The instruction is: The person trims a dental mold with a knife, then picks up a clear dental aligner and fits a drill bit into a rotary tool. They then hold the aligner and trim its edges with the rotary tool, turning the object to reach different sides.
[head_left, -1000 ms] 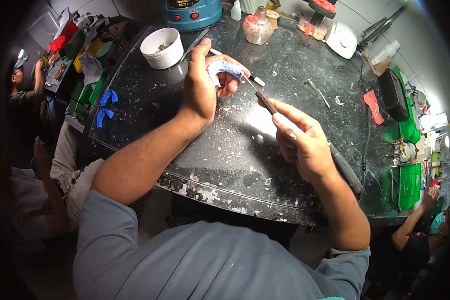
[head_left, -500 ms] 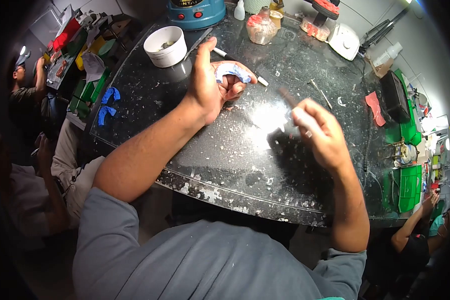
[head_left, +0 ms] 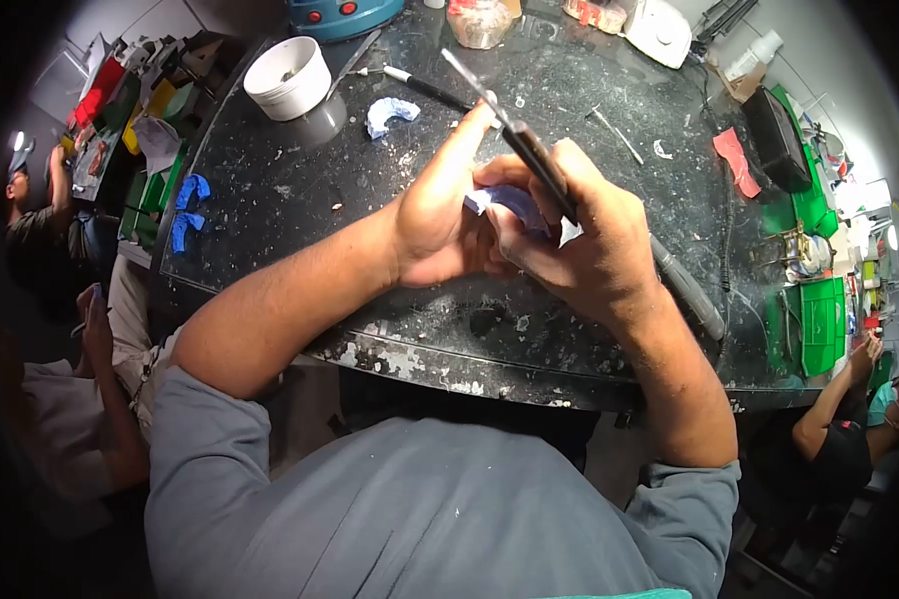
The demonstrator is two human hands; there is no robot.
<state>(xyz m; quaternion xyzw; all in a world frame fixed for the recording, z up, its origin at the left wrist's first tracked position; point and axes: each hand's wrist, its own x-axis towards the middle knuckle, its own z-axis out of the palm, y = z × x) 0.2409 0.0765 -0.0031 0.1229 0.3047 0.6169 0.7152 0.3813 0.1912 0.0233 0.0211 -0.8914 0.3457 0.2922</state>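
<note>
My left hand (head_left: 438, 222) and my right hand (head_left: 581, 245) meet over the middle of the dark speckled worktop (head_left: 300, 230). Between their fingers sits a blue and white dental mould piece (head_left: 514, 203), gripped by my left hand and partly hidden. My right hand also holds a knife (head_left: 527, 148) with a brown handle, its blade pointing up and to the left. Another blue mould piece (head_left: 391, 113) lies on the top farther back, beside a black and white marker (head_left: 420, 88).
A white bowl (head_left: 288, 78) and a blue machine (head_left: 345, 12) stand at the back left, a glass jar (head_left: 479, 20) at the back. A grey handpiece (head_left: 684, 292) lies right of my wrist. Green trays (head_left: 819, 334), a red strip (head_left: 734, 160); people sit on both sides.
My hands have come together nearer the front edge. My right hand swung the knife in to the piece held by my left. A blue piece now lies by the marker.
</note>
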